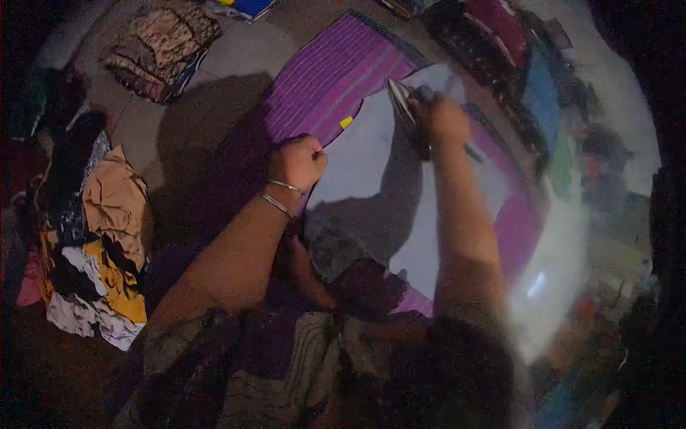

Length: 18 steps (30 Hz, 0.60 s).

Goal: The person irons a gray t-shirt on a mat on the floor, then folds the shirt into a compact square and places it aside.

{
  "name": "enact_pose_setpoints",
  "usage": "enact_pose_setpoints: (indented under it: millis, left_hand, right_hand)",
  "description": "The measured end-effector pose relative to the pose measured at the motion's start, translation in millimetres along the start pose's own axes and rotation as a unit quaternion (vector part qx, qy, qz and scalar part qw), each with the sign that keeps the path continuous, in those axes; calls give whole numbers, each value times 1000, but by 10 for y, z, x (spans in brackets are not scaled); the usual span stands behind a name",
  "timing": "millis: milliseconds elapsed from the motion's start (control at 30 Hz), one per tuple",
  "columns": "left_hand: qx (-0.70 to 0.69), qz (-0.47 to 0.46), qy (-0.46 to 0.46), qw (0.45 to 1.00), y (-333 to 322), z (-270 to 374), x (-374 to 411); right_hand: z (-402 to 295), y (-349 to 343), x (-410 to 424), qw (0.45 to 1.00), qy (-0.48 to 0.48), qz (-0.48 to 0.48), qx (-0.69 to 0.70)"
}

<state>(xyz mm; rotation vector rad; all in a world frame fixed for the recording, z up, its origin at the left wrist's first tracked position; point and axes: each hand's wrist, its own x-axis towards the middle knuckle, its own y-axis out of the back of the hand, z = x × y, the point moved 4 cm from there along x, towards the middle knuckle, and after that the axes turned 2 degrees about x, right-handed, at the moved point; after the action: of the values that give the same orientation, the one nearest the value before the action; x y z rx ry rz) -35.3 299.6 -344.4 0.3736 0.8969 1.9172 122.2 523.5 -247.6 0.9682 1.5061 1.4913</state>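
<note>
A pale garment or cloth (353, 155) lies spread on a purple striped cloth (332, 69) before me. In my right hand (449, 120) is a clothes iron (402, 104), its pointed metal end towards the upper left. The iron is over the upper part of the pale cloth; whether it touches is hard to tell. My left hand (300, 163), with bangles at the wrist, is curled closed at the pale cloth's left edge. Whether cloth is pinched in its fingers is hidden. A small yellow tag (347, 123) shows by that edge, above the left hand.
On the left lies a heap of crumpled clothes (115, 204), tan, yellow and white. A folded brown patterned cloth (161, 51) lies at the upper left. Dark and maroon fabric (498, 32) stretches along the upper right. My bare foot (308, 273) is close below the left forearm.
</note>
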Motion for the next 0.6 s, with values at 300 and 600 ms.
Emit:
enact_pose_setpoints:
  millis: [300,600]
  left_hand:
    - [-47,40,-19,998,13,35,-64]
    - [-45,46,-51,997,-125,-99,-28]
  right_hand:
    - [-136,70,-568,989,52,-115,81]
    - [328,19,97,994,-74,41,74]
